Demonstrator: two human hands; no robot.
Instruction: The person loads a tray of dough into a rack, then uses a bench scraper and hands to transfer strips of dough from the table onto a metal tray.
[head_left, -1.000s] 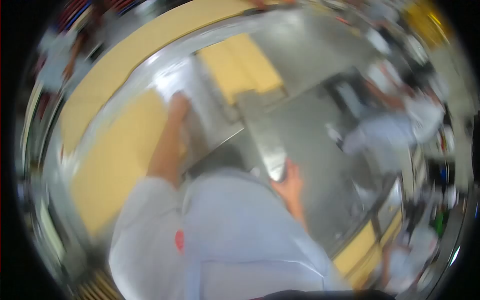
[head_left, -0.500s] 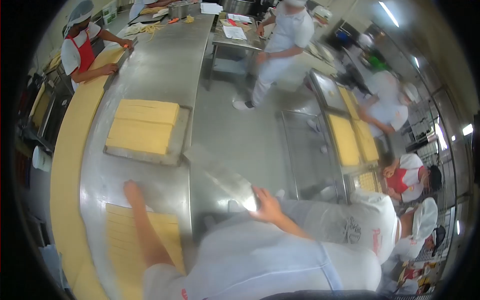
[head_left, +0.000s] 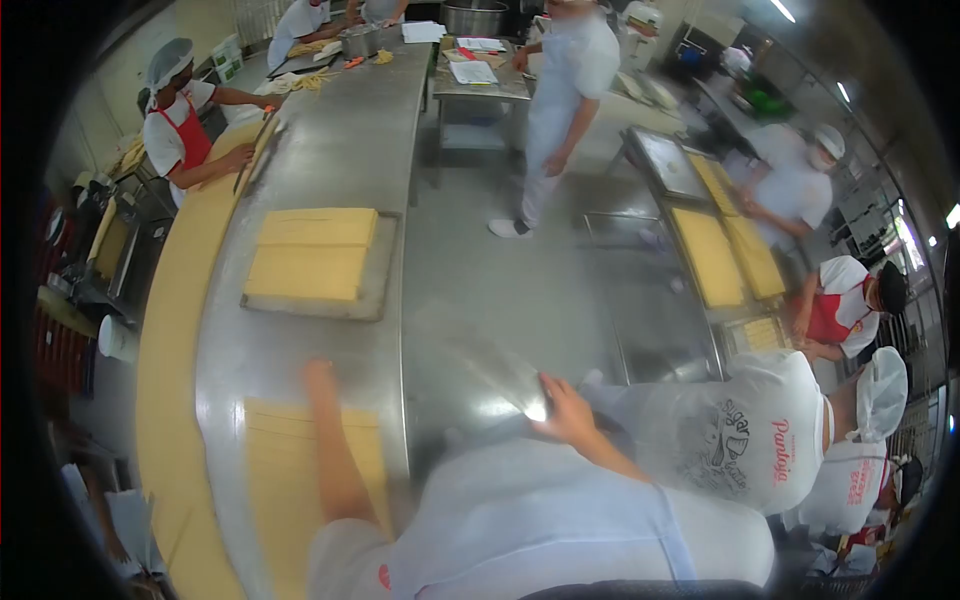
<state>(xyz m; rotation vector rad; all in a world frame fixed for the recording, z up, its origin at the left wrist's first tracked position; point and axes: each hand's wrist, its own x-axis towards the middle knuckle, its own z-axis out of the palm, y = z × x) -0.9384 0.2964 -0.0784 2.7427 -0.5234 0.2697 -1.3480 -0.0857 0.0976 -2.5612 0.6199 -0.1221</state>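
My right hand (head_left: pixel 567 410) is closed around the handle end of a broad metal knife (head_left: pixel 497 372), held out over the floor beyond the table's edge. Motion smears the blade, which points away and to the left. My left hand (head_left: pixel 320 376) is low over the steel table, by the far edge of a stack of yellow dough sheets (head_left: pixel 285 450) with cut lines across it. Its fingers are blurred, so their position does not show. Farther along the table, a second stack of dough sheets (head_left: pixel 310 255) sits on a metal tray (head_left: pixel 375 300).
A long dough strip (head_left: pixel 170 370) runs along the steel table's (head_left: pixel 300 345) left side. A co-worker in a red apron (head_left: pixel 190 135) cuts at its far end. Another co-worker (head_left: pixel 740 430) stands close on my right. Dough slabs (head_left: pixel 708 255) lie on a second table.
The view has swung left, so the surroundings appear shifted right. My right hand still holds the knife. The red-aproned co-worker's blade has changed angle.
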